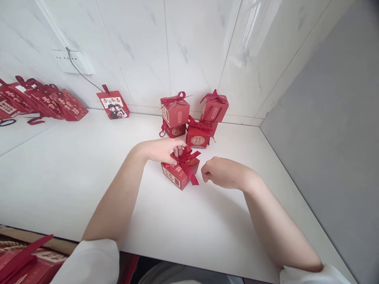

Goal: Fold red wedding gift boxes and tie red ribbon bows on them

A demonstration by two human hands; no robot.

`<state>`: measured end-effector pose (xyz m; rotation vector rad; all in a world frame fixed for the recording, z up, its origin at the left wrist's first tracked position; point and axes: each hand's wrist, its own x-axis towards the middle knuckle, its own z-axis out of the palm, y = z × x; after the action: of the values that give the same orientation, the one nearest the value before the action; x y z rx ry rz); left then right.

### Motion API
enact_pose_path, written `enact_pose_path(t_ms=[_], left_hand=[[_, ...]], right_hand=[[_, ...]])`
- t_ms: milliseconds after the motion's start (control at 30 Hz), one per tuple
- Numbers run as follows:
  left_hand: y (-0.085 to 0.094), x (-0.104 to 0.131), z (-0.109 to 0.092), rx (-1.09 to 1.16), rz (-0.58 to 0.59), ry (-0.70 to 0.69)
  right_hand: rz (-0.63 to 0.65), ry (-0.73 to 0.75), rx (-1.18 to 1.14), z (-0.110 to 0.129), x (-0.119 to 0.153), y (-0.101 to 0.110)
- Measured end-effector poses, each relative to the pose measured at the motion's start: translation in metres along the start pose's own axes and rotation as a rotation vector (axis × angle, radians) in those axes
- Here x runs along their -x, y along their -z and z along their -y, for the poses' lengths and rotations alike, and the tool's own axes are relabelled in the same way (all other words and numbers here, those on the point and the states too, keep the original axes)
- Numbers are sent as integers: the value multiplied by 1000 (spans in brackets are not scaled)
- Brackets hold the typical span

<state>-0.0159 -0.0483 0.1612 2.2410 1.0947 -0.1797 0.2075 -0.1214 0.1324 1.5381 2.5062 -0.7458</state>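
Note:
A small red gift box (pixel 175 173) with pale printed characters sits on the white table in front of me. A dark red ribbon (pixel 189 173) is tied in a bow on its lid, with one tail hanging over the side. My left hand (pixel 164 150) reaches in from the left, its thumb and curled fingers closed on the left part of the bow. To the right of the box, my right hand (pixel 222 171) is held just apart from the ribbon tail. Its fingers are curled in, and I see nothing in them.
Behind stand several similar boxes (pixel 179 112), some stacked, against the tiled wall. A red card (pixel 114 105) with a cartoon couple leans there too. Red packages (pixel 68 105) lie far left. More red boxes (pixel 38 268) are at lower left. A grey panel (pixel 325 118) borders the right.

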Motion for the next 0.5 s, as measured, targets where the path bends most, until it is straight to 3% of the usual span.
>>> enact_pose_path(t_ms=[300, 500], left_hand=[[2, 4, 1, 22, -85, 81], [-4, -8, 3, 55, -7, 70]], right_hand=[[-77, 37, -100, 6, 0, 5], [-55, 51, -225, 14, -11, -3]])
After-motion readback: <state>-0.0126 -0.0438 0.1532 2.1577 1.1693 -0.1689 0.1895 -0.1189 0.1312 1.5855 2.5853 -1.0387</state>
